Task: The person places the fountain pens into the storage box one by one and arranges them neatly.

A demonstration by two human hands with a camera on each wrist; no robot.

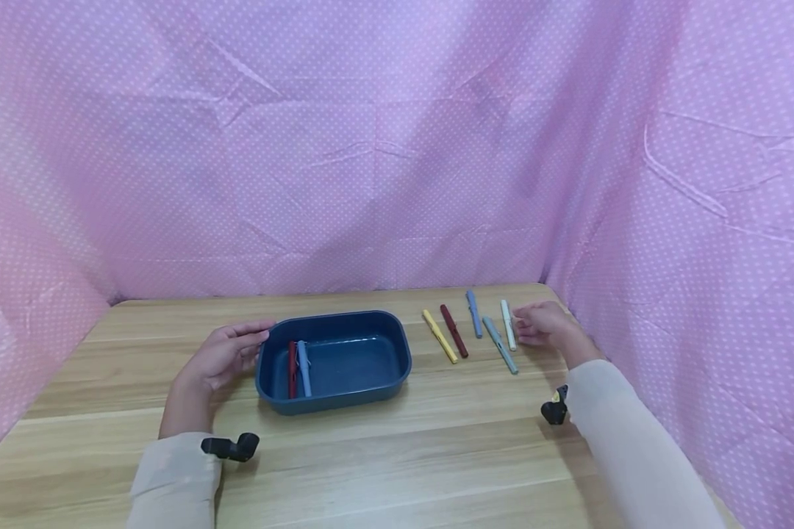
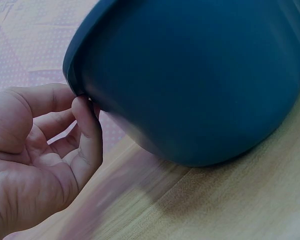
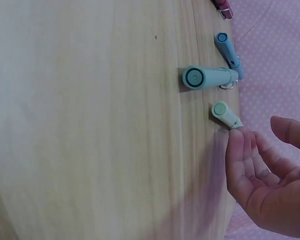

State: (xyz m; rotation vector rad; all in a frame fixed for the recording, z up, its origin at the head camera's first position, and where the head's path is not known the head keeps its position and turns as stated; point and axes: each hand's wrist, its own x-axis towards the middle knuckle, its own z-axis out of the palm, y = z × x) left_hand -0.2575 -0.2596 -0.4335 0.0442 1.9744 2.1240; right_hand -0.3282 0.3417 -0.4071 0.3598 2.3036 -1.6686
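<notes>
A dark blue rectangular box [image 1: 334, 402] stands left of centre on the table, holding a red pen [image 1: 292, 369] and a blue pen [image 1: 304, 369]. My left hand [image 1: 228, 353] pinches its rim at the left end, between thumb and fingers in the left wrist view. Over on the right, my right hand [image 1: 544, 323] is beside a pale mint pen [image 1: 508, 325], with loosely bent fingers and the fingertips right at the pen's side. The thumb stands apart from the fingers in the right wrist view. Close by the mint pen lies a grey-green pen [image 1: 500, 345].
Between the box and my right hand lie a yellow pen [image 1: 440, 336], a dark red pen [image 1: 453, 330] and another blue pen [image 1: 473, 314]. Pink dotted cloth [image 1: 344, 184] hangs behind and along both sides of the wooden table [image 1: 397, 470].
</notes>
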